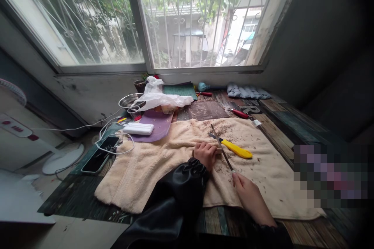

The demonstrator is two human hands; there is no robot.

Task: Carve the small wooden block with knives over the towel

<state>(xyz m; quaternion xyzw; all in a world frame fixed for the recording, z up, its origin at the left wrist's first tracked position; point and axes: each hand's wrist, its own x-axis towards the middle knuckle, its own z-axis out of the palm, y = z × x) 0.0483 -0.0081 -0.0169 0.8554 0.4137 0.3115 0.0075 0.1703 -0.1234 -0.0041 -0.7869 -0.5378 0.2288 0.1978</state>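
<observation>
Right fingers [237, 181] around thin tool [226, 157], plant [145, 76] in pot [139, 86] beyond

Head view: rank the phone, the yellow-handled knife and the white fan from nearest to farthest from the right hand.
From the right hand:
1. Yellow-handled knife: just beyond it, on the towel.
2. Phone: well to the left, on the table.
3. White fan: far left, past the table's edge.
</observation>
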